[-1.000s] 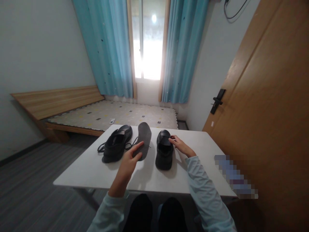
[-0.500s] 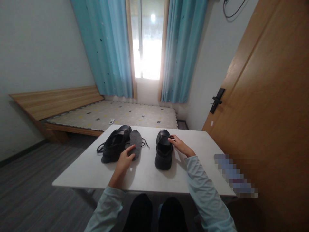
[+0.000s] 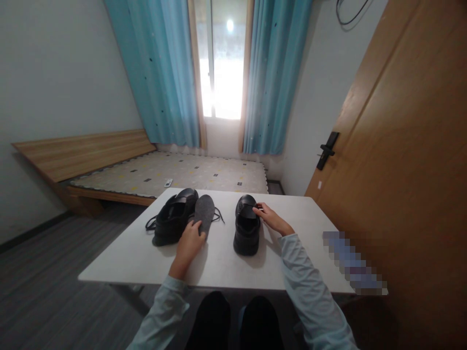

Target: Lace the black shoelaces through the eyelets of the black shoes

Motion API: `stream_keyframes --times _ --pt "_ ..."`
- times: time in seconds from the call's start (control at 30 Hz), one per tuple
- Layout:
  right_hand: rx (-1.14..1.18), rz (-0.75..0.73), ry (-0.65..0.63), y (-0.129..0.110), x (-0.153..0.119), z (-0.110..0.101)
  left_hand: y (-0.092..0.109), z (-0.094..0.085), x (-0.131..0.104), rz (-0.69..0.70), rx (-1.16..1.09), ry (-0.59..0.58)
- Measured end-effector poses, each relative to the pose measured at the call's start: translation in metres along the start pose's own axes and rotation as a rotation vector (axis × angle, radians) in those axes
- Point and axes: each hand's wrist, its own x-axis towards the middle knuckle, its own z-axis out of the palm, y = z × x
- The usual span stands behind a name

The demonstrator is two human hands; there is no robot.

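Observation:
A dark grey insole stands out beside the left black shoe, its lower end in my left hand, fingers closed on it. Loose laces stick out from both sides of that shoe. To the right, the other black shoe rests upright with its heel toward me and its opening uncovered. My right hand pinches the tongue of this shoe at its right edge. No laces show on the right shoe.
Both shoes stand on a white table. Behind it is a bed with a small white object on it. A wooden door rises at the right, near a blurred-out item by the table's right edge.
My left hand has turned slightly and its fingers have closed further around the insole's lower end. My right hand and both shoes look nearly unchanged.

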Motion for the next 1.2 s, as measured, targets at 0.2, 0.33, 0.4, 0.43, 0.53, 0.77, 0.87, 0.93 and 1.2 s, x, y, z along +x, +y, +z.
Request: stream_keyframes --times 0.2,0.33,0.4,0.43,0.53,0.77,0.87,0.93,1.2 --pt "0.012 0.009 0.019 -0.001 0.0 -0.001 0.034 -0.019 -0.025 -0.041 0.354 0.154" --pt "0.003 0.009 0.033 0.0 0.0 0.0 0.054 -0.035 -0.035 0.002 0.384 0.174" --pt "-0.006 0.005 0.036 0.0 0.0 0.0 0.064 -0.043 -0.038 0.044 0.357 0.191" --pt "-0.01 0.002 0.035 0.0 0.0 0.0 0.069 -0.047 -0.039 0.087 0.325 0.207" --pt "-0.019 -0.005 0.029 0.0 0.0 0.0 0.086 -0.054 -0.042 0.291 0.134 0.227" --pt "0.016 0.012 0.022 0.0 -0.001 -0.001 0.124 -0.031 -0.049 0.602 -0.139 0.031" --pt "0.024 0.021 0.035 -0.001 -0.002 -0.001 0.129 -0.014 -0.051 0.598 -0.064 0.0" --pt "0.026 0.02 0.041 -0.002 -0.002 -0.002 0.129 -0.004 -0.051 0.592 -0.017 0.008" --pt "0.025 0.005 0.079 -0.002 -0.002 -0.001 0.129 0.01 -0.053 0.559 0.015 0.037"
